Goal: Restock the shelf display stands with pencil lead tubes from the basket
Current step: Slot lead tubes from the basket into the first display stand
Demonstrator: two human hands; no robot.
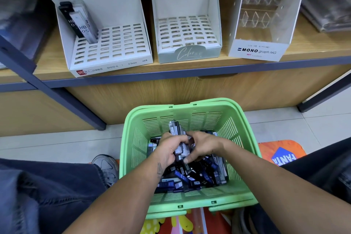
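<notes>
Barely begun: the upper-left stand [112,43] holds few tubes, the middle stand [187,32] none; both hands, left [167,150] and right [204,146], clasp lead tubes [180,138] inside the lower-centre basket [245,138].

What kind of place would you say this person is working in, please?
Most likely a stationery shop aisle. A wooden shelf carries a white slotted cardboard display stand holding HB 0.5 lead tubes and a clear MONO graph stand; a green plastic basket of stock sits on the floor.

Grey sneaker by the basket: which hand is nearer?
Left. The left hand is in the green basket on the sneaker side; the right hand is farther across.
</notes>
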